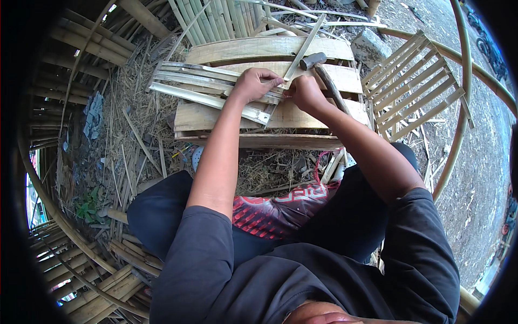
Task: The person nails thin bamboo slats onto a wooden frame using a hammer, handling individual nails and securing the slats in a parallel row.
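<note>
My left hand (254, 85) is over a half-built frame of bamboo slats (205, 102), thumb and fingertips pressed together at its right end. Close beside it, my right hand (308, 94) is closed, its fingertips pinched near the same end of the slats. Whatever lies between the fingertips is too small to make out. One bamboo strip (306, 46) slants up and away from where the hands meet. A hammer (330, 85) with a metal head and wooden handle rests on the low wooden bench (216, 125), right beside my right hand.
To the right of the bench leans a slatted bamboo panel (413, 83). A grey stone block (371, 47) sits at the bench's far right corner. Bamboo poles (461, 108) curve along the right, and straw and offcuts litter the ground (135, 108). Bamboo slats (213, 21) stand behind.
</note>
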Tool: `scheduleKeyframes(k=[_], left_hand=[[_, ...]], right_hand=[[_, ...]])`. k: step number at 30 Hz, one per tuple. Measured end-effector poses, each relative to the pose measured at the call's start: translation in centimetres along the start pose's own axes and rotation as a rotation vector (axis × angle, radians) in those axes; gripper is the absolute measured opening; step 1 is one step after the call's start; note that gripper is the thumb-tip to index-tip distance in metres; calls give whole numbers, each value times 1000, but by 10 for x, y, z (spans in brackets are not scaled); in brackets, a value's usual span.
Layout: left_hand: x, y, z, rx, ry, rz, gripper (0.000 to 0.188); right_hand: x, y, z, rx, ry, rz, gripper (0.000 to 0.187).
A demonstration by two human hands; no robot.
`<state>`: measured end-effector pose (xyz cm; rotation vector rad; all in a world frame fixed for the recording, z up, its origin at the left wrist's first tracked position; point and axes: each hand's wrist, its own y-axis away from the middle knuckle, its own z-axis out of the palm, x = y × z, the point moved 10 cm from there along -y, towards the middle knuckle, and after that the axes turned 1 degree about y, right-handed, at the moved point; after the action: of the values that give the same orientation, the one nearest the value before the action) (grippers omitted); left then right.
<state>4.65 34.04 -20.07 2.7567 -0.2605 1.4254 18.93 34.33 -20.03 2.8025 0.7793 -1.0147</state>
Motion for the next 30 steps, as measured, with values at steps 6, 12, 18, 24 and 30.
scheduleKeyframes(k=[6, 12, 18, 24, 30], left_hand=[[-2, 6, -9, 38, 18, 23, 34], [-1, 6, -9, 63, -8, -10, 30], [1, 4, -4, 55, -7, 21, 27], [4, 12, -11, 76, -73, -6, 27], [4, 5, -4, 55, -28, 31, 26]], right_hand=[[-2, 2, 1, 27, -50, 118, 19], [-1, 2, 5, 7, -53, 28, 11], [10, -1, 7, -22, -40, 96, 14], [12, 9, -60, 14, 549, 299, 46], [75, 55, -53, -454, 538, 386, 43]])
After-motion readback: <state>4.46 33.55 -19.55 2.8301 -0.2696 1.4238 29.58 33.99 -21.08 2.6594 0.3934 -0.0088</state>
